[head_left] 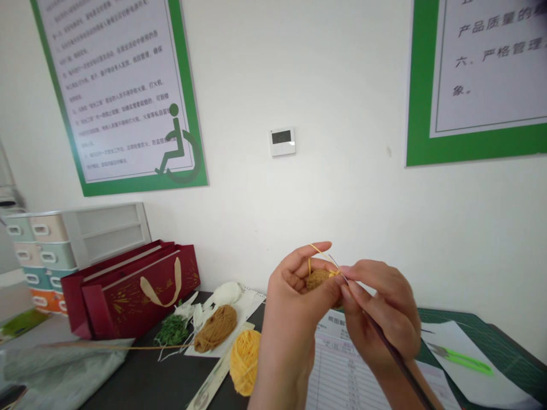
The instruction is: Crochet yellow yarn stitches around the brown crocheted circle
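Note:
My left hand (294,296) is closed round a small brown crocheted piece (317,279), with a yellow yarn strand (315,249) looped over its raised index finger. My right hand (384,313) is closed in a pinch on a thin dark crochet hook (397,359), whose tip meets the brown piece where the yellow yarn joins it. Both hands are held up in front of the white wall, above a printed sheet (342,370) on the dark table. A yellow yarn ball (245,360) lies just below my left wrist.
A brown yarn ball (216,327), white yarn (226,293) and green scraps (171,329) lie on the table at left. Red gift bags (128,290) and a drawer unit (43,256) stand by the wall. Green snips (461,357) rest on paper over a green cutting mat (504,347).

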A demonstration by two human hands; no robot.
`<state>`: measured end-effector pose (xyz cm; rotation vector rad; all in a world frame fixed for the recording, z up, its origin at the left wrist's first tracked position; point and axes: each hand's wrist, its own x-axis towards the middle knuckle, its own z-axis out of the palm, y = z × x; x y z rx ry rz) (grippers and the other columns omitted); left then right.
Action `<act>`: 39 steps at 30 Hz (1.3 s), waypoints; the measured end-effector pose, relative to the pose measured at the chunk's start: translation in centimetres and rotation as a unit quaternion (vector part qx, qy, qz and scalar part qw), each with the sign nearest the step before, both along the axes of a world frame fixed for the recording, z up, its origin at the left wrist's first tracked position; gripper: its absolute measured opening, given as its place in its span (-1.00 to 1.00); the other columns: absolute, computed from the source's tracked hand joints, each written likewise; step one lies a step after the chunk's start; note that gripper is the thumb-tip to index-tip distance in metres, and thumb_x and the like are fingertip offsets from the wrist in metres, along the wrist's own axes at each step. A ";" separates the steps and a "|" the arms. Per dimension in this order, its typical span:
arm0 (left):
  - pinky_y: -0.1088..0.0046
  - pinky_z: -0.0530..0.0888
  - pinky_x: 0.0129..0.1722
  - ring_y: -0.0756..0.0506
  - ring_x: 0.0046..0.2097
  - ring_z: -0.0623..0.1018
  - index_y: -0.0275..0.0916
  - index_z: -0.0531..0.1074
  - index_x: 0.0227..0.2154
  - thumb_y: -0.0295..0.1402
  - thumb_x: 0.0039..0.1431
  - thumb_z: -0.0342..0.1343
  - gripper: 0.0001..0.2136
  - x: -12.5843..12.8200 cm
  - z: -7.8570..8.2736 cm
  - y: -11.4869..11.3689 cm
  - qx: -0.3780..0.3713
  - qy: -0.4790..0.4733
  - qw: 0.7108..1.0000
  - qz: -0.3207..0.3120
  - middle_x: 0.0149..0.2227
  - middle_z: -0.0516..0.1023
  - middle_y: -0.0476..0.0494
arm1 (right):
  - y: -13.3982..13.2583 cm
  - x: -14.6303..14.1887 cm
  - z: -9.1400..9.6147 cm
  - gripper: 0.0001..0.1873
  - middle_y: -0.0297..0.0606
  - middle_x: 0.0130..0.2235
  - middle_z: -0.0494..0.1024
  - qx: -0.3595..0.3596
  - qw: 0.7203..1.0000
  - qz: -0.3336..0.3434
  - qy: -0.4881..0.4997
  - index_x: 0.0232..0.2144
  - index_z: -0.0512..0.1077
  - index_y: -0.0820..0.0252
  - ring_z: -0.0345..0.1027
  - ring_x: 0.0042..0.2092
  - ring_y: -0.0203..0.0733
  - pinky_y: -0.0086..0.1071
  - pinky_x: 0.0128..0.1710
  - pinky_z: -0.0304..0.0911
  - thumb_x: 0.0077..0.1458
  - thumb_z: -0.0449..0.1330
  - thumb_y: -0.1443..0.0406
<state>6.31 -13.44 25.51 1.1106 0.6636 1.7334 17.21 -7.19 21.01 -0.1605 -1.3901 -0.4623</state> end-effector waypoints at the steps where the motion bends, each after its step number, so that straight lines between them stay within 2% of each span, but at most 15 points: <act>1: 0.53 0.45 -0.40 0.02 -0.42 0.50 -0.25 0.59 -0.11 -0.51 -0.07 0.43 -0.61 0.2 0.0 0.0 0.014 0.013 1.000 0.025 -0.38 0.60 -0.05 | -0.2 -0.3 0.1 -0.55 -0.22 -0.19 0.60 -0.009 1.000 -0.005 0.009 -0.10 0.44 -0.06 0.49 -0.22 -0.07 -0.10 -0.29 0.46 0.07 0.24 0.56; 8: 0.54 0.37 -0.49 0.04 -0.49 0.43 -0.23 0.54 -0.01 -0.47 -0.01 0.41 -0.55 0.0 0.0 0.0 0.035 0.037 0.996 0.079 -0.43 0.54 0.00 | -0.9 -0.1 0.1 -0.77 -0.24 -0.24 0.51 -0.110 0.990 0.067 0.052 -0.18 0.45 0.06 0.43 -0.18 -0.09 -0.15 -0.17 0.34 0.17 0.21 0.47; 12: 0.51 0.38 -0.50 0.03 -0.50 0.44 -0.25 0.59 -0.09 -0.47 -0.02 0.42 -0.63 -0.5 0.1 -0.1 0.040 0.063 0.995 0.068 -0.45 0.53 -0.01 | -1.1 0.7 0.4 -0.97 -0.28 -0.28 0.51 -0.229 0.959 0.139 0.096 -0.24 0.46 0.09 0.41 -0.27 -0.16 -0.22 -0.24 0.27 0.27 0.21 0.32; 15: 0.51 0.39 -0.48 0.02 -0.47 0.46 -0.25 0.62 -0.14 -0.49 -0.07 0.45 -0.64 -0.8 0.2 -0.2 0.037 0.060 0.996 0.048 -0.45 0.54 -0.02 | -1.2 0.7 0.9 -0.87 -0.34 -0.38 0.47 -0.327 0.901 0.256 0.126 -0.28 0.45 0.09 0.34 -0.36 -0.24 -0.30 -0.30 0.23 0.33 0.19 0.21; 20: 0.53 0.43 -0.43 0.02 -0.43 0.50 -0.26 0.66 -0.21 -0.52 -0.11 0.48 -0.67 -1.3 0.2 -0.1 0.034 0.036 0.999 0.008 -0.45 0.59 -0.03 | -0.7 0.2 1.6 -0.66 -0.35 -0.45 0.37 -0.464 0.736 0.487 0.076 -0.45 0.35 0.12 0.25 -0.40 -0.24 -0.34 -0.39 0.27 0.28 0.22 0.08; 22: 0.52 0.48 -0.36 0.00 -0.38 0.55 -0.25 0.67 -0.22 -0.54 -0.10 0.47 -0.69 -1.2 0.3 0.0 0.035 0.026 0.999 0.005 -0.43 0.60 -0.04 | -0.7 -0.2 1.6 -0.64 -0.35 -0.43 0.37 -0.475 0.693 0.539 0.050 -0.46 0.29 0.10 0.26 -0.39 -0.23 -0.34 -0.39 0.30 0.26 0.23 0.05; 23: 0.51 0.50 -0.33 -0.01 -0.36 0.57 -0.25 0.68 -0.22 -0.55 -0.09 0.47 -0.69 -1.1 0.3 0.0 0.034 0.020 0.999 0.007 -0.42 0.61 -0.04 | -0.6 -0.4 1.6 -0.65 -0.36 -0.41 0.38 -0.464 0.695 0.547 0.048 -0.45 0.27 0.09 0.28 -0.38 -0.23 -0.34 -0.38 0.31 0.26 0.23 0.06; 25: 0.53 0.50 -0.34 -0.01 -0.35 0.57 -0.24 0.69 -0.21 -0.55 -0.09 0.47 -0.68 -0.8 0.3 0.0 0.031 0.008 0.999 0.026 -0.42 0.60 -0.03 | -0.6 -0.6 1.3 -0.74 -0.37 -0.39 0.42 -0.408 0.754 0.512 0.059 -0.39 0.29 0.06 0.33 -0.34 -0.23 -0.34 -0.36 0.32 0.29 0.22 0.13; 27: 0.55 0.48 -0.37 0.03 -0.38 0.54 -0.24 0.69 -0.19 -0.55 -0.08 0.46 -0.67 -0.4 0.2 -0.1 0.032 0.000 0.998 0.059 -0.42 0.59 -0.02 | -0.5 -0.4 1.0 -0.91 -0.35 -0.35 0.49 -0.305 0.870 0.385 0.053 -0.30 0.39 0.02 0.38 -0.30 -0.21 -0.31 -0.33 0.33 0.28 0.23 0.28; 29: 0.57 0.46 -0.41 0.05 -0.43 0.52 -0.24 0.68 -0.17 -0.55 -0.06 0.46 -0.66 0.0 0.1 -0.2 0.025 -0.010 0.997 0.068 -0.42 0.59 -0.01 | -0.3 0.3 0.7 -0.79 -0.34 -0.31 0.55 -0.155 0.972 0.177 0.012 -0.26 0.48 -0.02 0.42 -0.27 -0.19 -0.25 -0.28 0.33 0.17 0.29 0.45; 31: 0.57 0.46 -0.41 0.05 -0.45 0.53 -0.25 0.67 -0.14 -0.54 -0.07 0.46 -0.64 0.0 0.0 -0.2 0.005 -0.024 0.999 0.022 -0.40 0.62 -0.02 | -0.1 1.2 0.4 -0.66 -0.34 -0.29 0.59 -0.011 1.000 -0.011 -0.026 -0.31 0.53 -0.03 0.44 -0.26 -0.16 -0.18 -0.23 0.33 0.01 0.36 0.56; 32: 0.57 0.47 -0.39 0.05 -0.45 0.55 -0.27 0.66 -0.13 -0.54 -0.08 0.47 -0.63 0.0 -0.1 -0.2 -0.008 -0.031 0.999 -0.018 -0.40 0.62 -0.02 | 0.0 1.6 0.3 -0.63 -0.34 -0.29 0.60 0.029 0.998 -0.049 -0.026 -0.33 0.54 -0.01 0.44 -0.26 -0.15 -0.17 -0.22 0.33 -0.03 0.38 0.58; 34: 0.59 0.47 -0.33 0.06 -0.44 0.57 -0.32 0.66 -0.13 -0.55 -0.12 0.49 -0.59 -0.4 -0.1 0.0 -0.030 -0.042 0.993 -0.103 -0.43 0.61 -0.03 | 0.0 1.9 0.3 -0.64 -0.33 -0.30 0.59 0.035 0.999 -0.018 -0.018 -0.29 0.55 0.00 0.43 -0.28 -0.15 -0.14 -0.23 0.33 -0.02 0.36 0.58; 36: 0.60 0.46 -0.29 0.07 -0.41 0.57 -0.35 0.66 -0.10 -0.56 -0.13 0.49 -0.57 -0.8 -0.2 0.3 -0.038 -0.044 0.985 -0.163 -0.44 0.61 -0.04 | -0.1 1.6 0.5 -0.69 -0.30 -0.32 0.57 -0.030 0.992 0.119 -0.003 -0.21 0.55 0.03 0.42 -0.31 -0.15 -0.12 -0.25 0.35 0.09 0.30 0.53; 39: 0.58 0.48 -0.28 0.02 -0.35 0.61 -0.29 0.64 -0.05 -0.56 -0.10 0.48 -0.54 -1.4 -0.3 0.5 -0.006 -0.037 0.980 -0.194 -0.40 0.64 -0.07 | -0.5 0.7 0.9 -0.85 -0.28 -0.37 0.55 -0.133 0.933 0.332 0.028 -0.19 0.54 0.08 0.45 -0.30 -0.12 -0.17 -0.30 0.36 0.24 0.25 0.42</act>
